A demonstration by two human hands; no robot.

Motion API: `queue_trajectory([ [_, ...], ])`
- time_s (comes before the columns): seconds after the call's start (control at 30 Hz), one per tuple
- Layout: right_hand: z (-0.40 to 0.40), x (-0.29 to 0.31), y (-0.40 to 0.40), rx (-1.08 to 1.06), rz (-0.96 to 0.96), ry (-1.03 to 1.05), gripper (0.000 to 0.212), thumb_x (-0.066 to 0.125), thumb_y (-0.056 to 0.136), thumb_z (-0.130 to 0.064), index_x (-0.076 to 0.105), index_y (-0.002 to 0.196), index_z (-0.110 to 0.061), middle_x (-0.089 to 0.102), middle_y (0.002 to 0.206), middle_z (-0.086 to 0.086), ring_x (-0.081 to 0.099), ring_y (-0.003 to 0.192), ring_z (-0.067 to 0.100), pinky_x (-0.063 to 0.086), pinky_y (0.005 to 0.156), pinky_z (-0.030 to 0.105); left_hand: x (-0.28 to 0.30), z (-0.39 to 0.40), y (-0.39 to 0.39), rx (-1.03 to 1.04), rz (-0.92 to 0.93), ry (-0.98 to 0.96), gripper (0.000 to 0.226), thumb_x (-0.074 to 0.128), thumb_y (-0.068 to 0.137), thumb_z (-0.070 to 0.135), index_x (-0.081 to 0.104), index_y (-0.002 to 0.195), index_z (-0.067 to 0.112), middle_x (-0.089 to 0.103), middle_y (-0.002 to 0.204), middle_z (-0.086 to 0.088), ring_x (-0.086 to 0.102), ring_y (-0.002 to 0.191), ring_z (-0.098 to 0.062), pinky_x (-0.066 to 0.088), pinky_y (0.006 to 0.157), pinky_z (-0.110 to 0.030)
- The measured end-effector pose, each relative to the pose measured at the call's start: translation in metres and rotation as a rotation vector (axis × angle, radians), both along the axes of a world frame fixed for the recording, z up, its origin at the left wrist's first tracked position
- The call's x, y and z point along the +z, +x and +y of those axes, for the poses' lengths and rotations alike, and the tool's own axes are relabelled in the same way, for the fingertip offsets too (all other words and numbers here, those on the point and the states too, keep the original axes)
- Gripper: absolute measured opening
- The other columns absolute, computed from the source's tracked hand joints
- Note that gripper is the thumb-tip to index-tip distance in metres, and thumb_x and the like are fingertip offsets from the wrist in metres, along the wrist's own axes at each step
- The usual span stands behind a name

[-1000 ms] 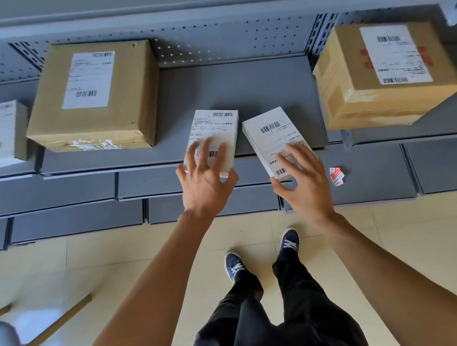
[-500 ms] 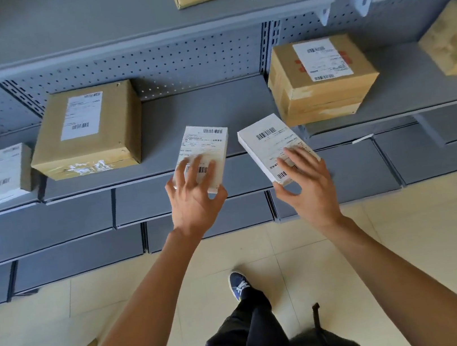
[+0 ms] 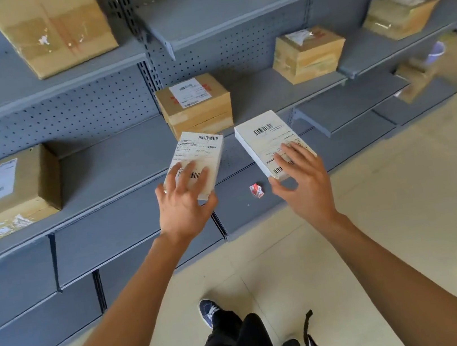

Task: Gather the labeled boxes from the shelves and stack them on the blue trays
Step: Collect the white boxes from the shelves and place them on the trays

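My left hand grips a small white labeled box from above, thumb under its near edge. My right hand holds a second small white labeled box the same way, fingers spread over its label. Both boxes are lifted in front of the grey shelves, side by side and apart. Brown labeled cartons stay on the shelves: one at the left, one behind the white boxes, one further right. No blue tray is in view.
More brown cartons sit on the upper shelves and at the far right. A small red and white scrap lies on the lowest shelf ledge. Beige tiled floor spreads to the right. My legs and a shoe are below.
Both hands have lifted the two white boxes off the shelf and carried them rightward. The view has turned right and upward, bringing higher shelves and more cartons into sight.
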State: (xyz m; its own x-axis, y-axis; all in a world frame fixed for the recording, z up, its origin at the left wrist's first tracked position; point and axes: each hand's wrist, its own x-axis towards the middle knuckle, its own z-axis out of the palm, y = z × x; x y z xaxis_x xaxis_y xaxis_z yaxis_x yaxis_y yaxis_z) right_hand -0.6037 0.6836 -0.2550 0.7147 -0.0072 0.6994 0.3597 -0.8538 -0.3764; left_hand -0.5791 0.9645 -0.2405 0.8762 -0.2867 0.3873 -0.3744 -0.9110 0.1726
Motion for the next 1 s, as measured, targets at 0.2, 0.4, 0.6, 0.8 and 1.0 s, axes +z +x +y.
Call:
queue_trajectory([
  [0.2, -0.089, 0.007, -0.046, -0.158, -0.034, -0.042, 0.045, 0.07, 0.09, -0.038, 0.07, 0.122, -0.008, 0.06, 0.14, 0.008, 0.051, 0.133, 0.028, 0.046, 0.101, 0.05, 0.014, -0.089, -0.009, -0.182, -0.025, -0.012, 0.052, 0.05, 0.086, 0.05, 0.065, 0.129, 0.025, 0.054, 0.141, -0.005, 0.045, 0.133, -0.037, 0.045, 0.089, -0.056],
  [0.4, -0.165, 0.019, -0.063, -0.306, -0.067, -0.124, 0.043, 0.074, 0.087, -0.034, 0.069, 0.121, -0.008, 0.06, 0.139, 0.01, 0.052, 0.133, 0.031, 0.047, 0.096, 0.052, 0.028, -0.166, 0.004, -0.347, -0.019, -0.012, 0.051, 0.056, 0.086, 0.049, 0.064, 0.131, 0.026, 0.053, 0.143, -0.004, 0.043, 0.135, -0.034, 0.047, 0.092, -0.059],
  [0.6, -0.228, 0.03, -0.058, -0.45, -0.07, -0.1, 0.045, 0.073, 0.089, -0.035, 0.068, 0.123, -0.007, 0.059, 0.14, 0.011, 0.051, 0.134, 0.031, 0.047, 0.098, 0.053, 0.04, -0.244, 0.04, -0.468, -0.001, -0.065, 0.053, 0.05, 0.086, 0.052, 0.064, 0.131, 0.028, 0.054, 0.143, -0.002, 0.043, 0.136, -0.031, 0.045, 0.097, -0.06],
  [0.8, -0.291, 0.07, -0.017, -0.508, -0.155, -0.117, 0.044, 0.075, 0.088, -0.031, 0.068, 0.124, -0.006, 0.058, 0.141, 0.01, 0.05, 0.135, 0.031, 0.045, 0.103, 0.051, 0.061, -0.328, 0.1, -0.596, -0.011, -0.093, 0.055, 0.048, 0.085, 0.052, 0.065, 0.131, 0.027, 0.055, 0.144, -0.003, 0.041, 0.138, -0.03, 0.042, 0.1, -0.059],
  [1.0, -0.358, 0.095, 0.024, -0.618, -0.181, -0.151, 0.043, 0.075, 0.088, -0.031, 0.068, 0.124, -0.008, 0.059, 0.141, 0.009, 0.05, 0.135, 0.03, 0.045, 0.101, 0.054, 0.079, -0.413, 0.165, -0.688, 0.023, -0.08, 0.058, 0.046, 0.088, 0.055, 0.061, 0.137, 0.028, 0.049, 0.15, -0.001, 0.036, 0.143, -0.028, 0.04, 0.103, -0.059],
])
